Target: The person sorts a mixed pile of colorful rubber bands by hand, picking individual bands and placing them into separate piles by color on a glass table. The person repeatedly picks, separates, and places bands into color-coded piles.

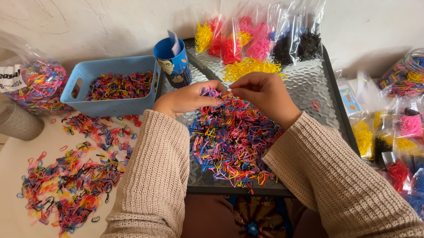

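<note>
A rough white wall runs across the top of the frame, and below it sits a dark-rimmed tray with a dimpled glass surface (pixel 315 83), taking up the centre. From my head camera, I look straight down at my two arms in beige knitted sleeves, which come up from the lower edge and meet in the middle.

My left hand (pixel 186 99) rests at the upper edge of the heap of small coloured elastic bands (pixel 231 140) spread over the middle of the tray; its fingertips are pressed together on a few bands from the heap. My right hand (pixel 262 91) is just beside it, fingers curled and pinched shut, with an orange band between the tips. The two hands nearly touch over the top of the heap.

Behind my hands, at top centre, clear bags of sorted bands (pixel 261 34) lean against the wall: yellow, red, pink and black. A loose yellow bunch (pixel 248 68) lies on the tray in front of them. A blue cup (pixel 174 61) stands at the tray's upper left corner, touching a light blue basket (pixel 112 66) holding mixed bands. More mixed bands (pixel 70 180) lie scattered at lower left on a pale table. At right, small packets of single colours (pixel 417 168) pile up below a clear jar (pixel 415 70).
</note>
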